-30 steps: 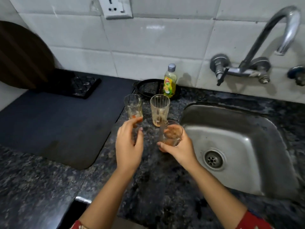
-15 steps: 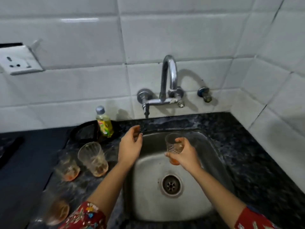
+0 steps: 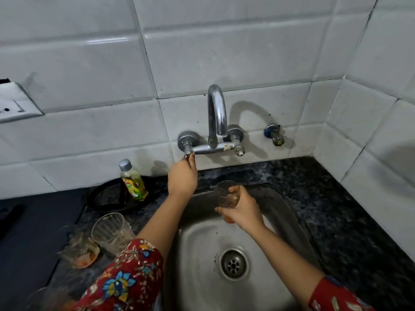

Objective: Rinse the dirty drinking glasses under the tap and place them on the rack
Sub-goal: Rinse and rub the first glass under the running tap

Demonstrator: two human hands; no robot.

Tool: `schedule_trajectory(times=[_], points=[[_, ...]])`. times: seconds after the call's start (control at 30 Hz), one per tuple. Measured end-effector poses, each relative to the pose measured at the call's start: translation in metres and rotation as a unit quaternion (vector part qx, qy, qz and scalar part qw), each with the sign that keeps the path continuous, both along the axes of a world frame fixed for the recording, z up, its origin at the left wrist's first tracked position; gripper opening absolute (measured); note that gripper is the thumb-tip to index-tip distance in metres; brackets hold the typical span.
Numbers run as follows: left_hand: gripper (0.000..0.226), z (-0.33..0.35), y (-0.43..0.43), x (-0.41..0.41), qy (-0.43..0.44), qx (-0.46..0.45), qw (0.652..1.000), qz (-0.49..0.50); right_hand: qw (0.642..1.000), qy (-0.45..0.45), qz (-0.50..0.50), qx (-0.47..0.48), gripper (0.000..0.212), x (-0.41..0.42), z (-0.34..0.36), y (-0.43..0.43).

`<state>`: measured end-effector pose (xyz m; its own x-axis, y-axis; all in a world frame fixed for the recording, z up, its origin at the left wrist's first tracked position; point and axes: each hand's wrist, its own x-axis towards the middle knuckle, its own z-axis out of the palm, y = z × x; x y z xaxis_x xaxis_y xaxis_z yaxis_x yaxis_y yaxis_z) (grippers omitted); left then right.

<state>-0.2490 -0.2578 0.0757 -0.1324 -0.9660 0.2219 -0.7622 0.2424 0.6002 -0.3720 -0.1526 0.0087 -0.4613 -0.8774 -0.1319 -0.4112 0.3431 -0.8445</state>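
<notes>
My right hand [image 3: 243, 212] grips a clear patterned drinking glass [image 3: 226, 194] with orange dregs, held tilted over the steel sink [image 3: 202, 243], below the curved chrome tap [image 3: 216, 113]. No water runs from the spout. My left hand [image 3: 183, 176] reaches up to the tap's left handle [image 3: 187, 152] and its fingers pinch it. Two dirty glasses stand on the counter left of the sink: a tall ribbed glass [image 3: 110, 232] and a shorter glass [image 3: 78, 250] with orange residue. Another blurred glass [image 3: 40, 297] shows at the bottom left edge.
A yellow dish-soap bottle [image 3: 133, 181] stands on a black round tray [image 3: 107, 196] behind the glasses. A dark mat [image 3: 33, 221] covers the counter at left. Black granite counter [image 3: 336, 209] runs right of the sink to the tiled corner. A small valve [image 3: 274, 134] sticks out right of the tap.
My left hand rose from above the sink's edge to the tap's left handle. My right hand kept the glass over the sink, moving it slightly toward the tap.
</notes>
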Motion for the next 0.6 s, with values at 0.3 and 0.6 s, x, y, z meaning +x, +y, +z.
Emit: schedule_trajectory(times=[0.3,0.6], points=[[0.057,0.004,0.003,0.002,0.021,0.030,0.999,0.004,1.000,-0.002,0.007,-0.002,0.061,0.007,0.005,0.005],[0.059,0.000,-0.001,0.003,0.082,0.047,0.996,0.011,1.000,0.001,0.005,-0.003,0.061,0.008,0.002,0.013]])
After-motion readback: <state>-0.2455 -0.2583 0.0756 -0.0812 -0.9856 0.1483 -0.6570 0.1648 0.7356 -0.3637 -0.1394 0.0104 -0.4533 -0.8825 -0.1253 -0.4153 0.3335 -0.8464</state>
